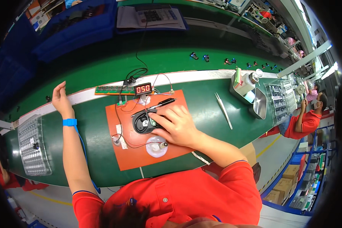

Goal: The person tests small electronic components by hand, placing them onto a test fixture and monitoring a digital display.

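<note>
R hand (174, 124) nearer, on blk case (141, 122) just L of palm, hold unclear | L hand (61, 99) well apart, empty, loosely open

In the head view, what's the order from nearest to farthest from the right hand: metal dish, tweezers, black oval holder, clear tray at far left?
From the right hand:
1. Black oval holder, under its fingertips.
2. Tweezers, to its right.
3. Metal dish, farther right.
4. Clear tray, far left, beyond the left forearm.
</note>
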A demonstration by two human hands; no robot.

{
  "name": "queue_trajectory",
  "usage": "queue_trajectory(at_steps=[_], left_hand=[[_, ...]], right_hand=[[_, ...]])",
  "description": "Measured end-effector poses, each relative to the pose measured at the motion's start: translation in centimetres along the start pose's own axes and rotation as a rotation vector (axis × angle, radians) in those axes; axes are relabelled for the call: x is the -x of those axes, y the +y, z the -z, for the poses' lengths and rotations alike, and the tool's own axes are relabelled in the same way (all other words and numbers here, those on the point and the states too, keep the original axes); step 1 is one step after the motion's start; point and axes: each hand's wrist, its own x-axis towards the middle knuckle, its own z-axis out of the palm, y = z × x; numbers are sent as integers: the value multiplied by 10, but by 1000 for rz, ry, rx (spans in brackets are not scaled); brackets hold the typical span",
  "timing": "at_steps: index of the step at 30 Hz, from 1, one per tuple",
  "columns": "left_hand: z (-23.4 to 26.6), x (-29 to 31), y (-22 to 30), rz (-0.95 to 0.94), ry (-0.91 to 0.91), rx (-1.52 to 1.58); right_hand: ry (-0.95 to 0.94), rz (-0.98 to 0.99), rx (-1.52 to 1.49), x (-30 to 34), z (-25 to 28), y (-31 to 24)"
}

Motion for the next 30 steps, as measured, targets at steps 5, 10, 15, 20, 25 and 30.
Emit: queue_trajectory(at_steps=[5,10,15,20,25,30], left_hand=[[1,5,3,-1,-9,0],[5,10,3,-17,-9,1],[1,9,-4,-29,-66,0],[-6,6,7,-19,-42,-37],[-6,5,8,-16,-36,-39],[-4,7,9,-47,-120,-89]], right_hand=[[-2,-108,-71,-1,-3,-7],[-148,-279,-118,-7,-3,-10],[3,-189,-393,8,3,-4],[-104,-132,-481,29,24,-6],[-133,0,-260,35,24,-13],[-42,131,-88,38,27,-20]])
